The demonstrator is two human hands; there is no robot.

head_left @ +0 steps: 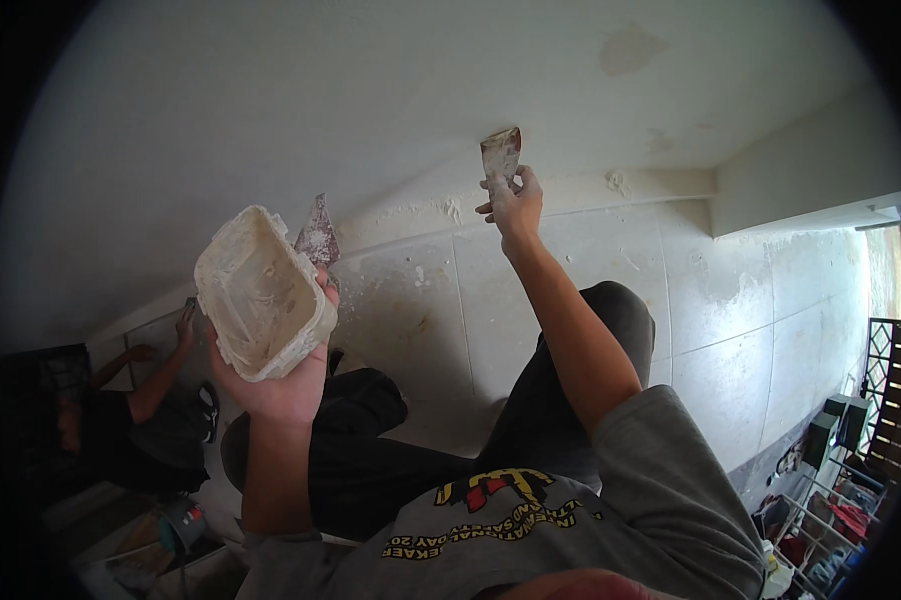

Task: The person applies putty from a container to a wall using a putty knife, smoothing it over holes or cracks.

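Note:
My left hand (pixel 278 392) holds up a white plastic tub (pixel 232 345), gripping it from below and along its side. Pale filler coats the tub's inside and rim, and its opening is tilted toward me. A second putty knife (pixel 318 238), its blade smeared white, sticks up beside the tub near my left fingers; its handle is hidden. In my right hand (pixel 516 212) is a putty knife (pixel 500 153) with a filler-caked blade. That blade points up at the pale wall (pixel 370 100); whether it touches is hard to tell.
A ledge (pixel 570 188) runs along the wall's foot, above the white-spattered tiled floor (pixel 410 310). Another person (pixel 150 415) sits at the left, one hand raised toward the wall. At the far right stand a slatted gate (pixel 885 400) and a cluttered metal rack (pixel 820 520).

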